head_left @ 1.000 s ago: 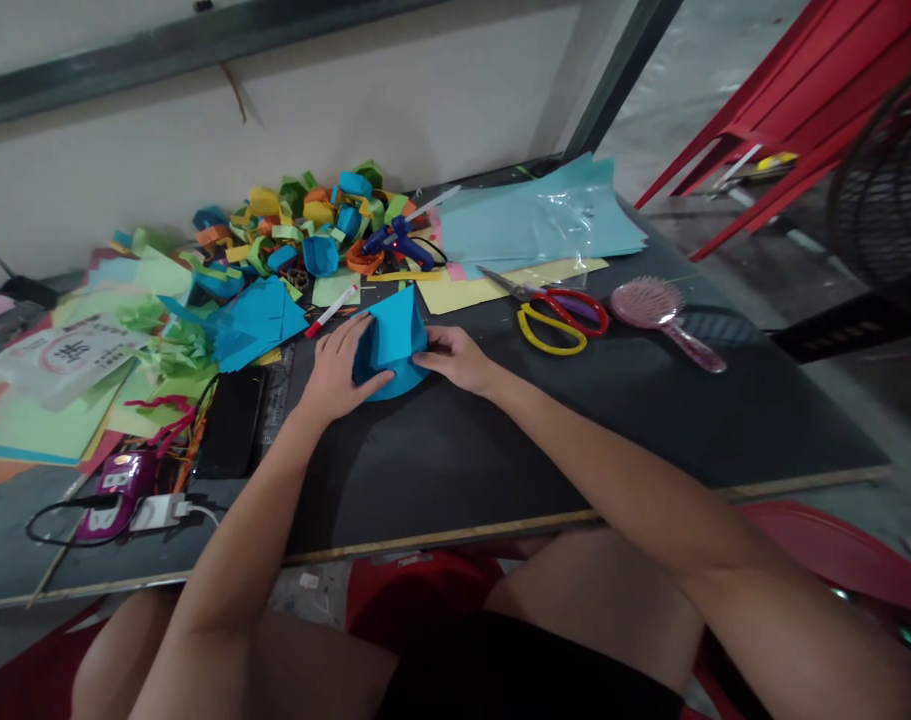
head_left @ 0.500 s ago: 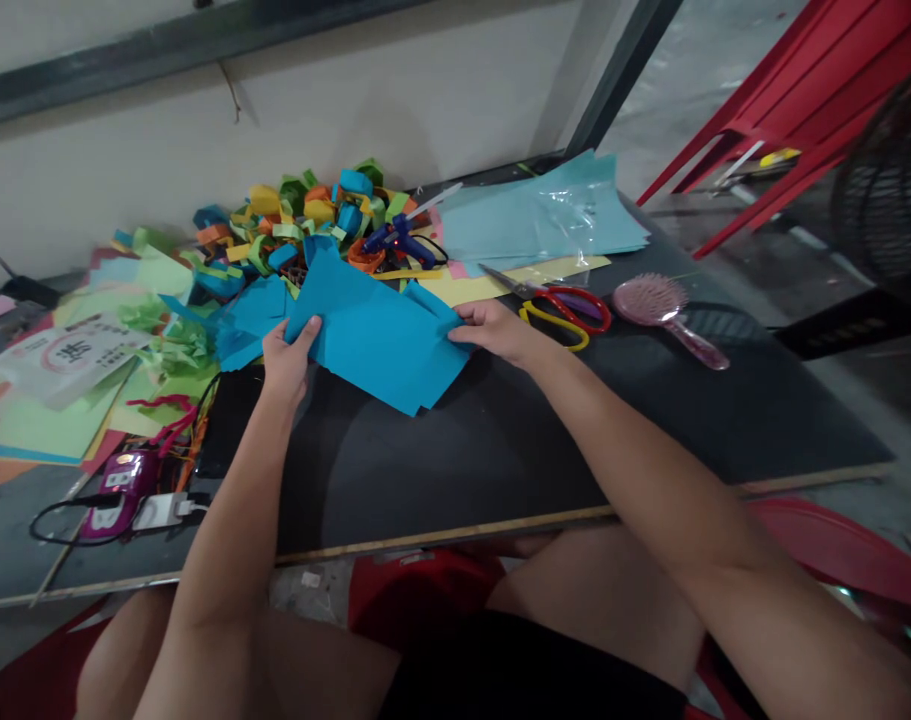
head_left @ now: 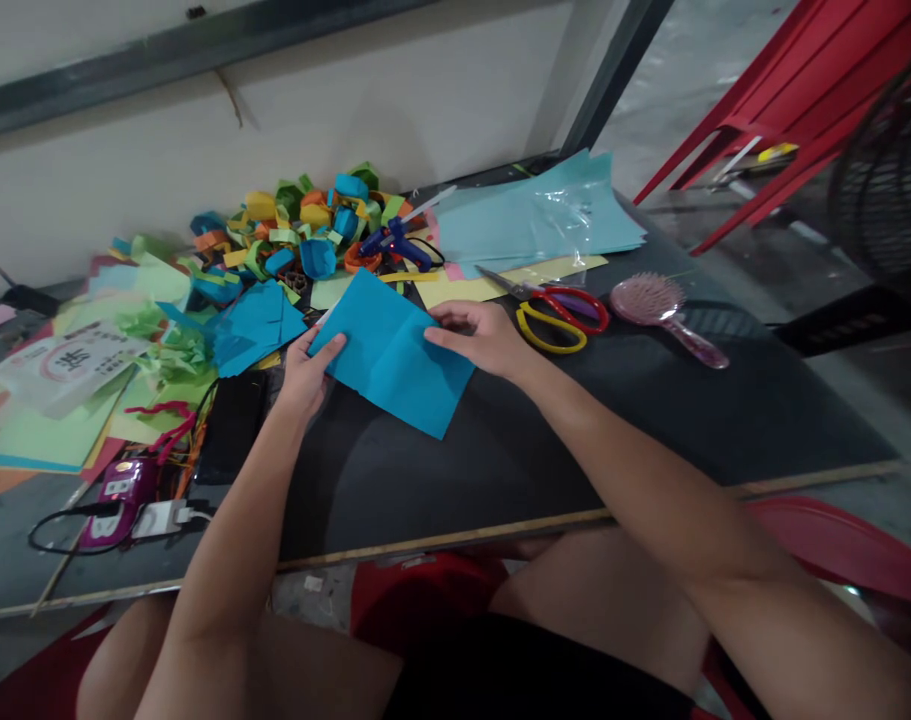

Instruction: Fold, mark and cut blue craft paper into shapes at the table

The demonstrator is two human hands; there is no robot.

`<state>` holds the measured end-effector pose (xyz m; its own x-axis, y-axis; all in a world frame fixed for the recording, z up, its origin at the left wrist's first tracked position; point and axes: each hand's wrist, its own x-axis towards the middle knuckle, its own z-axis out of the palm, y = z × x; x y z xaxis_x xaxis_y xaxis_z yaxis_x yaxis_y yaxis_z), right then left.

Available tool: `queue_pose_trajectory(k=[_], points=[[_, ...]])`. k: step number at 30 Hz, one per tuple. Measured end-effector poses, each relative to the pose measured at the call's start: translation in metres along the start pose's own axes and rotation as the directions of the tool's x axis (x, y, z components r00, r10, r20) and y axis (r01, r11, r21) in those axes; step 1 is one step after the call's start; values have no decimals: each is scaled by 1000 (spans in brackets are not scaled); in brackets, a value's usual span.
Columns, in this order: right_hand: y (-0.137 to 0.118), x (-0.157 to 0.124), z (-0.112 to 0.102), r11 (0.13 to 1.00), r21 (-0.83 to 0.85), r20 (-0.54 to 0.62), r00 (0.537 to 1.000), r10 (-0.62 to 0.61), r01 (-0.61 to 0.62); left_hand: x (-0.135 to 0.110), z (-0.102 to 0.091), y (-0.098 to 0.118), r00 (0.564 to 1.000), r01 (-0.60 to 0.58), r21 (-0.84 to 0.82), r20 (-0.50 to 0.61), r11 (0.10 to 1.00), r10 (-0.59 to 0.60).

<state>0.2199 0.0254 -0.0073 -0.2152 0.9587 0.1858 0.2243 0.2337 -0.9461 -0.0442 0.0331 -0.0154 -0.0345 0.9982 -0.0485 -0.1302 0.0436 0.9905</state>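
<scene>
A sheet of blue paper (head_left: 395, 355) is held tilted over the dark table, with a faint crease down its middle. My left hand (head_left: 307, 370) pinches its left edge, thumb on top and fingers underneath. At the upper right edge, my right hand (head_left: 479, 338) has its thumb on the paper and its fingers curled at the border. More blue paper pieces (head_left: 249, 325) lie just left of the sheet. Scissors with one red and one yellow handle (head_left: 552, 338) rest close to my right hand.
Behind the sheet are a heap of colourful folded paper pieces (head_left: 275, 225) and a blue glue gun (head_left: 402, 243). Light blue sheets (head_left: 500, 225) lie at the back right, a pink hairbrush (head_left: 654, 300) at the right. A purple power strip (head_left: 121, 495) with cables sits front left.
The blue paper, earlier bent with a raised flap and uneven edges, now lies opened out as one flatter sheet. My right hand has shifted slightly left along its edge.
</scene>
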Motion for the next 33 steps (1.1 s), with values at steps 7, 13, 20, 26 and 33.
queue_pose_trajectory(k=[7,13,20,26,33], points=[[13,8,2,967,154,155,972,177,-201,-16,11,1,988,110,-21,113,994,-107],[6,7,-1,973,50,169,962,212,-224,-21,16,7,945,101,100,301,990,-127],[-9,-3,7,997,-67,357,932,65,-44,-19,17,11,841,58,289,502,956,-202],[-9,-3,5,995,-99,370,928,40,-3,-32,27,11,885,-259,495,465,830,-1],[-15,-6,11,999,-5,401,916,-31,36,-31,28,14,874,-331,440,476,835,96]])
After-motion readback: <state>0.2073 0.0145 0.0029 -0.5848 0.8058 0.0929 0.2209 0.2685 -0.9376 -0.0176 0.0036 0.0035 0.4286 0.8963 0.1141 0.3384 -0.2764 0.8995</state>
